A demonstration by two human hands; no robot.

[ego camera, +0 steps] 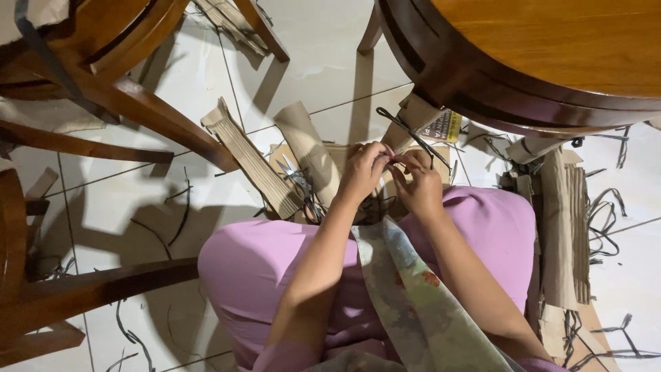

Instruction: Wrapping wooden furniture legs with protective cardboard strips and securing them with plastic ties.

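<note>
My left hand (363, 170) and my right hand (419, 183) meet in front of my knees, fingertips pinched together on a thin dark strip (406, 131) that rises up and to the left from them. What lies between the fingers beyond that is too small to tell. I sit on the floor in pink trousers (255, 269), with a patterned cloth (413, 296) hanging down between my arms. Scissors (299, 184) lie on the floor just left of my left hand, beside strips of corrugated cardboard (251, 165).
A round wooden table (551, 48) overhangs at the top right. Wooden chair legs (138, 103) cross the left side. More cardboard pieces (564, 234) and dark thin offcuts (606, 220) lie on the white tiled floor at my right.
</note>
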